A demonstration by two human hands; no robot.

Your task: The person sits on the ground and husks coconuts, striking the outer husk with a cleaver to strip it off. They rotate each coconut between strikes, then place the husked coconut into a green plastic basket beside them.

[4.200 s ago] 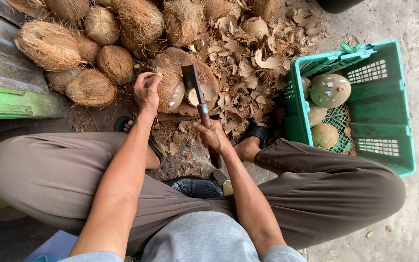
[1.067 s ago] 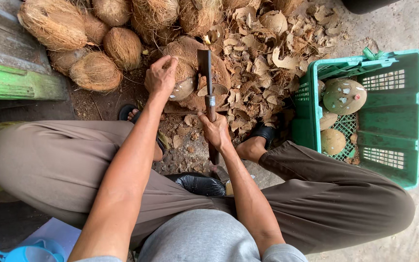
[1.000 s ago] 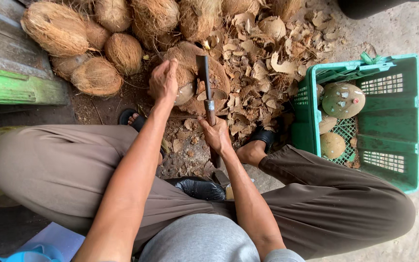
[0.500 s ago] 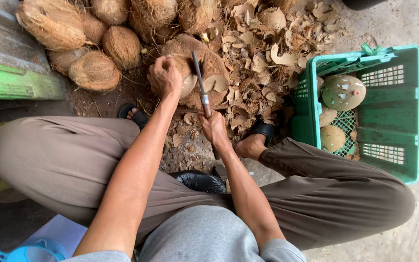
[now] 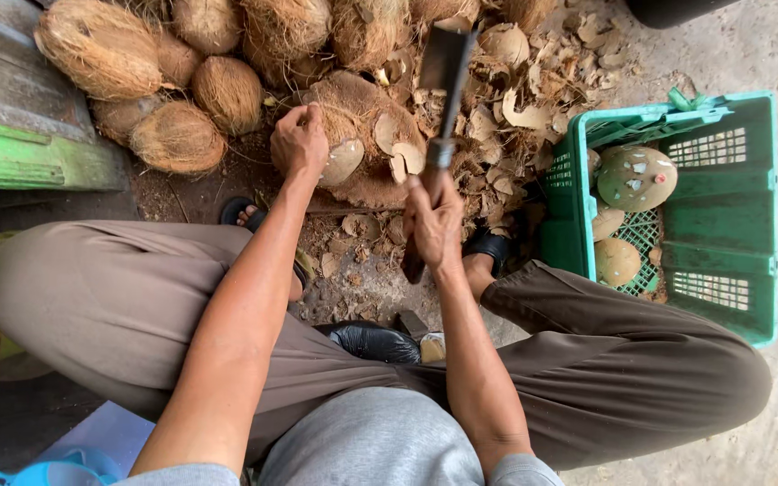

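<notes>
My left hand (image 5: pixel 300 141) grips a partly husked coconut (image 5: pixel 346 157) that rests on a round wooden chopping block (image 5: pixel 373 182) on the ground between my knees. My right hand (image 5: pixel 433 219) is closed around the handle of a cleaver (image 5: pixel 444 83), whose wide dark blade is raised and blurred above the far side of the block. Pale shell shows where the husk is cut away beside my left fingers.
A heap of unhusked brown coconuts (image 5: pixel 182 85) lies at the upper left beside a green board (image 5: pixel 24 162). Husk chips (image 5: pixel 533 81) litter the ground. A green plastic crate (image 5: pixel 731 225) at the right holds peeled coconuts (image 5: pixel 636 178). My sandalled feet flank the block.
The cleaver has lifted up off the coconut and swung away from me; half a second ago its blade was down on the shell. My left hand keeps its hold on the coconut.
</notes>
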